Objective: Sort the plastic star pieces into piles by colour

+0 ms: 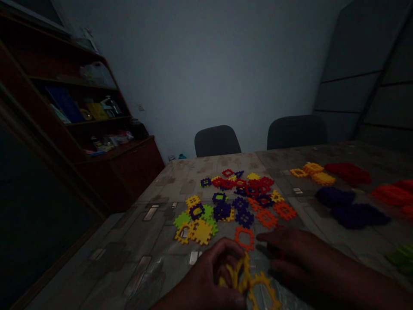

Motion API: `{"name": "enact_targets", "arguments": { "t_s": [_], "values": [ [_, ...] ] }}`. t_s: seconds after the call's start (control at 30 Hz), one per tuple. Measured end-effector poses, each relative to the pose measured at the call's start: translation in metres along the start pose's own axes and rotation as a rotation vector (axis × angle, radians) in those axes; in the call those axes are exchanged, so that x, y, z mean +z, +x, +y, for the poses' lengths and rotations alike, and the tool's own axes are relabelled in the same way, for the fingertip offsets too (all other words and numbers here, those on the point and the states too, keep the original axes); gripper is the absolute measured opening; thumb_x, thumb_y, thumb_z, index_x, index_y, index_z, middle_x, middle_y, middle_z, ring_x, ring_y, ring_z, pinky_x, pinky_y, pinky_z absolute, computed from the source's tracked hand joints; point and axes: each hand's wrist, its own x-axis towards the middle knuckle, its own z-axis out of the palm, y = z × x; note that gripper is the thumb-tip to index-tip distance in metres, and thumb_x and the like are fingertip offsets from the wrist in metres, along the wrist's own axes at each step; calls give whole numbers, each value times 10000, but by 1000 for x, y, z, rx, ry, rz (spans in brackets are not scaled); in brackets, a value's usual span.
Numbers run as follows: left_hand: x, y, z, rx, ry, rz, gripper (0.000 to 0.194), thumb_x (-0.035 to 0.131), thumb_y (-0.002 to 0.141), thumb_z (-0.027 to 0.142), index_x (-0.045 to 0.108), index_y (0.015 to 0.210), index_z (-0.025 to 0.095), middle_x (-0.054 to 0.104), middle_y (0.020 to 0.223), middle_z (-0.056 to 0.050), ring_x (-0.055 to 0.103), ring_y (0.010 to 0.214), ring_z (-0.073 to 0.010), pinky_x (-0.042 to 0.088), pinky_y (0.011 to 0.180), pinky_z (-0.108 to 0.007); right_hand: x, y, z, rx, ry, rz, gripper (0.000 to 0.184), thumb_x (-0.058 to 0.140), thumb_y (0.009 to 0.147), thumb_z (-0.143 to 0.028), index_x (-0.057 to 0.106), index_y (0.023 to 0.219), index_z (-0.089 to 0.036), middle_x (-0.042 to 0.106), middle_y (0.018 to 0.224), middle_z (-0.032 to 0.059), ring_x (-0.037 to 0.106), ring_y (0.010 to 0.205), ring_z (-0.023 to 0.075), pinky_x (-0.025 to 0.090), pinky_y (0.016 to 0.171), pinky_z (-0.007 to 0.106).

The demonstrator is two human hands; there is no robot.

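My left hand [210, 276] grasps notched yellow pieces [246, 269], half hidden from me. My right hand [300, 252] covers most of a red piece [282, 255]; its grip I can't tell.

Can't count yellow pieces [245, 275] partly hidden by the left hand [208, 273], nor make out the red piece [278, 227] mostly covered by the right hand [301, 256]. Find blurred green pieces [402, 259] and orange pieces [392, 195] cut off at the right border. Can't identify small objects [182, 156] beyond the far left corner of the desk [161, 189].
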Motion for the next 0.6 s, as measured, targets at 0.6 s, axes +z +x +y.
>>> {"name": "enact_targets", "arguments": {
  "t_s": [0.6],
  "values": [
    [11, 7, -41, 274, 857, 51, 758, 797, 830, 520, 545, 1490, 246, 645, 1427, -176, 601, 1273, -396, 450, 1096, -539, -8, 4, 6, -29, -65, 27, 263, 618, 872, -191, 720, 1107, -249, 762, 1053, 76, 714, 950, 259, 525, 815, 358]
  ]
}}
